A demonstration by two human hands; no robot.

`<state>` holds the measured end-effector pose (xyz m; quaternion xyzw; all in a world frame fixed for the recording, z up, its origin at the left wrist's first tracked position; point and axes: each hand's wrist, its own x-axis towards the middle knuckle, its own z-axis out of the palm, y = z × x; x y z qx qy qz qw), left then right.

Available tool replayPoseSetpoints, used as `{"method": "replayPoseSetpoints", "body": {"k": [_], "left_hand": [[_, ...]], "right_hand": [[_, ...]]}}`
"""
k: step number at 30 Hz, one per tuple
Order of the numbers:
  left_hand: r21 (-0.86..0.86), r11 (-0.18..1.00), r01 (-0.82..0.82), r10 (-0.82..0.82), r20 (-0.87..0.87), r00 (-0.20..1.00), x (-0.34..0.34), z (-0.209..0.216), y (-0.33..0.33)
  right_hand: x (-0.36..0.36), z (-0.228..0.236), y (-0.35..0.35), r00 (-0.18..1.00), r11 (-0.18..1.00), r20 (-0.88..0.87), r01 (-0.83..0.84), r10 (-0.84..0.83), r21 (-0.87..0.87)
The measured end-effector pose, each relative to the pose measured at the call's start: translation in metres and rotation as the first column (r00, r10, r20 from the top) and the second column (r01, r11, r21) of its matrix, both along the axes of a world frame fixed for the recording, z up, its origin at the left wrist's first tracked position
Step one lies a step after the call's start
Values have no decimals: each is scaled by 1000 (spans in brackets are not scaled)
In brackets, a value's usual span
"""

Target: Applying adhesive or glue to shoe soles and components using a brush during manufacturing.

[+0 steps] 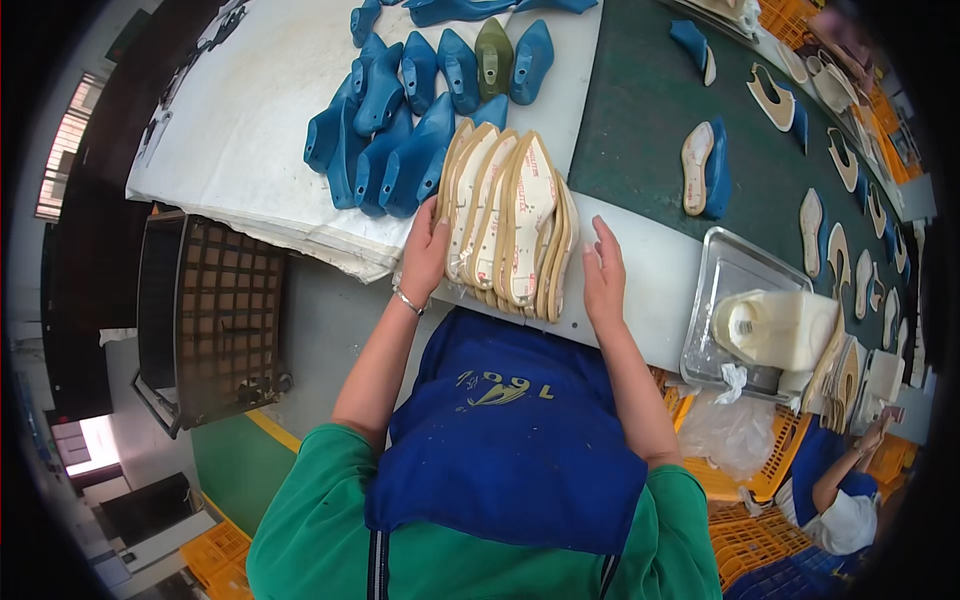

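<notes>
A bundle of cream insoles (530,205) with tan edges and red print stands on the near edge of the white table, several pairs side by side. My left hand (427,250) rests against the bundle's left side, its fingers stretched upward and partly hidden by the insoles. On the other side my right hand (604,275) is held open, palm toward the bundle, with a gap between. Just beyond my left hand lie several blue shoe lasts (418,155). An olive-green last (493,60) stands among those further back.
A green conveyor belt (640,130) to the right carries blue lasts paired with insoles (697,165). A metal tray (708,310) holds a whitish plastic container (775,330). Orange crates (745,540) and a co-worker (840,500) are at lower right. A dark rack (225,310) stands at left.
</notes>
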<state>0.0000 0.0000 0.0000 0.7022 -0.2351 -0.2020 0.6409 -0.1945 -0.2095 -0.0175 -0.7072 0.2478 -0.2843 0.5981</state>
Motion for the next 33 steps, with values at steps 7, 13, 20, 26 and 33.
{"method": "replayPoseSetpoints", "body": {"k": [7, 13, 20, 26, 33], "left_hand": [[222, 946, -238, 13, 704, 710, -61, 34, -9], [509, 795, -329, -267, 781, 564, -104, 32, -69], [433, 829, -353, -201, 821, 535, -97, 28, -57], [-24, 995, -97, 90, 644, 760, -113, 51, -49], [-442, 896, 32, -236, -414, 879, -161, 85, -20]], "right_hand": [[-73, 20, 62, 1000, 938, -26, -6, -3, -348], [-119, 57, 66, 1000, 829, -24, -14, 1, -559], [-221, 82, -34, 719, 669, 39, 664, -694, -335], [-268, 103, -104, 646, 605, 3, 716, -763, -347], [-239, 72, -142, 672, 724, -292, 677, -680, -128]]}}
